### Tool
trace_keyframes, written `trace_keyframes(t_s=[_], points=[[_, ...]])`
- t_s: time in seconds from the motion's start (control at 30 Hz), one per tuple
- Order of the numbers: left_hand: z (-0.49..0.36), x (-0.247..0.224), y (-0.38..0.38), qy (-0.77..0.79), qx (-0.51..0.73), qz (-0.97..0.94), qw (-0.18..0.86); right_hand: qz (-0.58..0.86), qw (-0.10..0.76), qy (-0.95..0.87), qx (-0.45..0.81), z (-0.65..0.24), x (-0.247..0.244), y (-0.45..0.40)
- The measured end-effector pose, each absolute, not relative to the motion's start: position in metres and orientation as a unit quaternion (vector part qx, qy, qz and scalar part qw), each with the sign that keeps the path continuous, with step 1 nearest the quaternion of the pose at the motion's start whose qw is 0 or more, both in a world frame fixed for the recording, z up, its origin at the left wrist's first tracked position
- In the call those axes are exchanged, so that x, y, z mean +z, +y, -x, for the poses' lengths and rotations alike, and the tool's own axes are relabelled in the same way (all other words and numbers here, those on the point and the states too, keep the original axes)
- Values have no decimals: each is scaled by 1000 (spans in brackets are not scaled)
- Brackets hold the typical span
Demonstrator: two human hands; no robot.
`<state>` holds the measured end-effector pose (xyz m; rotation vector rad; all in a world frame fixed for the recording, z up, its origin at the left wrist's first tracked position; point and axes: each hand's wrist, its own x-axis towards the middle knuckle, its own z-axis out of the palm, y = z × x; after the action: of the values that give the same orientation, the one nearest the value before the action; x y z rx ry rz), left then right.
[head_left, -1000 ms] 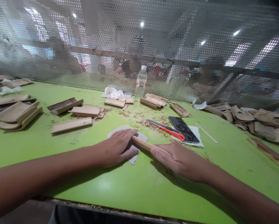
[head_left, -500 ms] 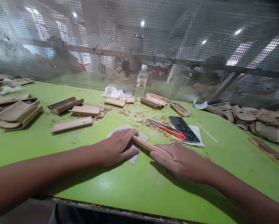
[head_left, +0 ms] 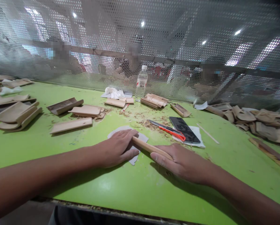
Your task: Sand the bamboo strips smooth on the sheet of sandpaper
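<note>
A pale bamboo piece is seen edge-on between my two hands, slanting over a grey-white sheet on the green table. My right hand is closed around its near right end, thumb along the near side and fingers behind. At the far left end, my left hand has its fingers over the far side and its thumb on the near side. That hand also rests on the sheet and covers much of it. The lower part of the bamboo piece is hidden.
A box cutter with an orange handle touches a dark phone beyond my right hand. Cut bamboo pieces and shavings lie around the table. A water bottle stands before a perforated screen, with people behind it.
</note>
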<state>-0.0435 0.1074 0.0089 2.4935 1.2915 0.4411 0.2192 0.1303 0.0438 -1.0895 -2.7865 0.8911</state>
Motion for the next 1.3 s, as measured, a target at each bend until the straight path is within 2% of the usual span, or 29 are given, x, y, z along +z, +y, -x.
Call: trace_keyframes(t_s=[1.3], points=[[43, 12, 105, 455, 152, -863, 160, 348, 11, -897, 272, -218, 46, 127]])
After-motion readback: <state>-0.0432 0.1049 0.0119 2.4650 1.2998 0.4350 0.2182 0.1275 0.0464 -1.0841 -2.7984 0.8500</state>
